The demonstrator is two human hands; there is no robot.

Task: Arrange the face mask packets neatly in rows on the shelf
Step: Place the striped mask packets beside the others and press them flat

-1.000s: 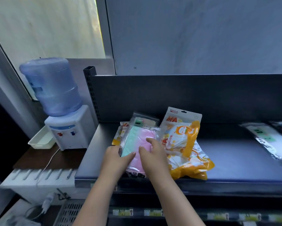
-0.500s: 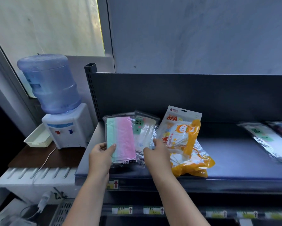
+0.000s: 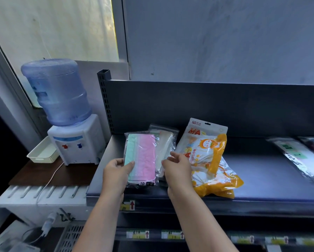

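Observation:
A clear packet of pink and green masks (image 3: 143,157) lies at the left end of the dark shelf (image 3: 261,179). My left hand (image 3: 117,172) holds its lower left corner, thumb on top. Beside it lies a clear packet of pale masks (image 3: 166,142), partly under the pink one. My right hand (image 3: 178,167) pinches that packet's lower right edge. To the right, orange and white packets (image 3: 209,157) lie stacked in a loose pile, one on another.
Two more clear mask packets (image 3: 298,157) lie at the shelf's right end. A water dispenser (image 3: 69,120) and a cream tray (image 3: 42,151) stand on a low table to the left. Price tags line the lower shelf edge (image 3: 170,234).
My left hand slid the pink and green packet leftwards and squared it up on the shelf. My right hand left it and took the edge of the pale packet.

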